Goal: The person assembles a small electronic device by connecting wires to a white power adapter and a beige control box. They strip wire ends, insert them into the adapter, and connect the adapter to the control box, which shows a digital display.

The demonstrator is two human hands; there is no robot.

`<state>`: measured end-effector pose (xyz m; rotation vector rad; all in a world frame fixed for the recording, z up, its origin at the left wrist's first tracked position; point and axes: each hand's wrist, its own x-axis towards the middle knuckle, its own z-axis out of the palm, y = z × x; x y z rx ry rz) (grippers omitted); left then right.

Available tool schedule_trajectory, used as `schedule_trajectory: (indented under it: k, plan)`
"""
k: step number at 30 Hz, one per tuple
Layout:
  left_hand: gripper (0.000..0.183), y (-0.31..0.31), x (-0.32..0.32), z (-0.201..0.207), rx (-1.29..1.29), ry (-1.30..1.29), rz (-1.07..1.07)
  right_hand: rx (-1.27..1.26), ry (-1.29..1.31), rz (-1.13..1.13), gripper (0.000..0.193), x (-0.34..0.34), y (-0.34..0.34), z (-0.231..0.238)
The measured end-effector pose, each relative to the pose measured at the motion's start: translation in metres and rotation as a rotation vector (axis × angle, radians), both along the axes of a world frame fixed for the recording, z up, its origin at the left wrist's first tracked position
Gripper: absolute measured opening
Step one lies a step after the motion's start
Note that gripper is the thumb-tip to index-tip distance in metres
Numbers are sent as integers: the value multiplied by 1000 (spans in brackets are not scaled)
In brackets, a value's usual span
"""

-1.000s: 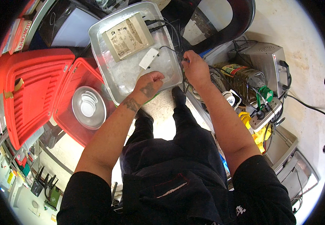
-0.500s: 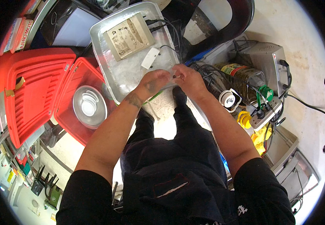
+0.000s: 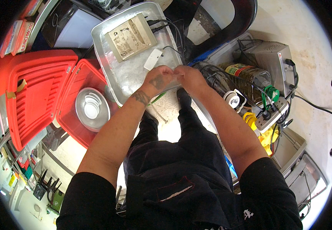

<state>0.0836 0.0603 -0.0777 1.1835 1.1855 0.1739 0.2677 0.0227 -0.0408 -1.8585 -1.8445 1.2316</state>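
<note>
My left hand and my right hand meet fingertip to fingertip over the near edge of a metal tray. Both pinch something small that the fingers hide; I cannot tell what it is. In the tray lie a tan flat device with black cables plugged in, a small white rectangular piece on a thin wire, and a frosty white layer. A green strip shows just below my left wrist.
A red box with its lid open stands at the left, holding a metal bowl. At the right are a bottle, a grey metal box, a power strip with plugs, and tangled cables.
My hands were apart on the tray's near edge a second ago. They have come together at its near right corner, fingertips now touching.
</note>
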Motion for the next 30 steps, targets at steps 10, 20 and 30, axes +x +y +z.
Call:
schedule_trajectory:
  k: [10,20,30]
  plan:
    - [11,-13,12,-10,-228,-231,311,25,-66,155,16,5,14,-19]
    - [25,-4,10,-8,49,-150,167,-208,-18,28,17,3,24,-6]
    - [40,3,30,1,-518,-337,449,-333,433,-331,22,4,19,-25]
